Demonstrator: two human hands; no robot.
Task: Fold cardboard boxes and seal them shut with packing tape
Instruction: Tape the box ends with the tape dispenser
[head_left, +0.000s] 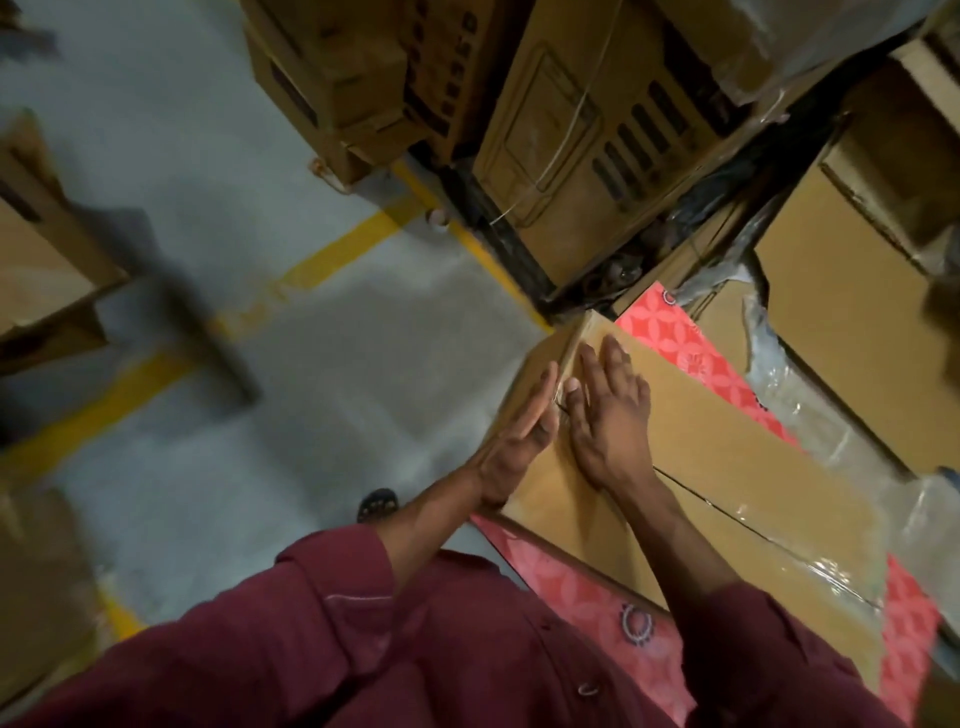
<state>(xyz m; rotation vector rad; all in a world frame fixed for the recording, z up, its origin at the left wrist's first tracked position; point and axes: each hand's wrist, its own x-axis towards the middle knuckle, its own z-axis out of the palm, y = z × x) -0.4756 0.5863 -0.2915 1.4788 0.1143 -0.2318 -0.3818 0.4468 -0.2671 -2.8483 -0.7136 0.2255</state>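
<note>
Nearest us, maroon sleeves (363, 639) reach to the cardboard box (727, 467) lying on a red patterned worktop (571, 587). Our right hand (610, 415) lies spread flat on its top; our left hand (519, 431), fingers straight, presses its end face. Clear tape (810, 561) already runs along the seam, so we judge sealing nearly done, with smoothing left.

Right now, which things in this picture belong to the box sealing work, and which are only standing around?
Part of the job:
- cardboard box, with clear tape on its top
- left hand, flat against the box side
- right hand, flat on the box top

Just around:
- red patterned sheet under the box
- stacked printed boxes
- yellow floor lines
</note>
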